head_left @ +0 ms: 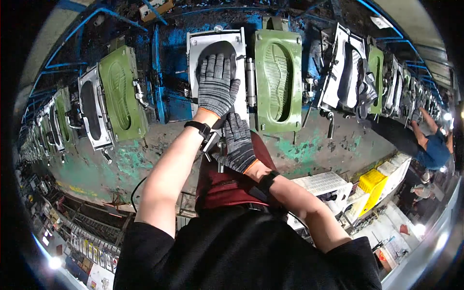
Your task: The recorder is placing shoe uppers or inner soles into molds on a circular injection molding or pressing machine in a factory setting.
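Note:
My left hand [217, 87], in a grey striped knit glove, lies flat with fingers stretched over a dark sole-shaped piece [220, 47] on a white mould plate [194, 46]. The palm hides most of that piece. Close below, my right hand [237, 142], gloved alike, reaches over the plate's near end with fingers extended. Its thumb points toward a metal latch handle [221, 159]. What lies under its fingers is mostly hidden. A green mould half [279, 79] with a ribbed sole cavity is hinged to the white plate's right side.
More moulds line both sides, including a green one [123, 92] and a white one [94, 108] at left. A white mould [343, 67] holds a shoe upper at right. Crates, one yellow [372, 186], stand at lower right. A co-worker [432, 150] is at far right.

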### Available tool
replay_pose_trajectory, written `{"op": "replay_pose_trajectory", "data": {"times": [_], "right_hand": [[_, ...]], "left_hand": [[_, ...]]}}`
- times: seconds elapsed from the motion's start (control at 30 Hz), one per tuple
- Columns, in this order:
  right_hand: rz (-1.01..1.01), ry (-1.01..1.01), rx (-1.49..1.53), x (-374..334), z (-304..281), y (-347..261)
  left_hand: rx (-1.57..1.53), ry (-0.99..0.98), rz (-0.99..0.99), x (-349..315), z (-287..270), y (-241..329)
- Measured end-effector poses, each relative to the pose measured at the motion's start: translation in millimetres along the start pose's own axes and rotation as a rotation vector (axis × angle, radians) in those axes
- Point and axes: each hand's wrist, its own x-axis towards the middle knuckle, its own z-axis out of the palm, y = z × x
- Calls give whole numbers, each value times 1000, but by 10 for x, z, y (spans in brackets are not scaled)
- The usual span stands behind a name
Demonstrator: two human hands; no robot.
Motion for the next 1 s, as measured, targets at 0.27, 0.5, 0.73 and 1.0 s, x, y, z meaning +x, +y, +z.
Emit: {"op": "replay_pose_trajectory", "data": {"times": [0.27,0.5,0.73,1.0], "right_hand": [[371,-614,47,-80,81,-89],[414,-531,100,-240,648,293],[73,-593,-78,-306,232,565],[95,-472,-71,-438,92,271]], "left_hand": [[227,-249,-52,103,-277,295],[128,-147,-34,158,-244,320],[-150,-93,-210,408,-258,-116],[-445,83,-891,-543,172,-1409]]}}
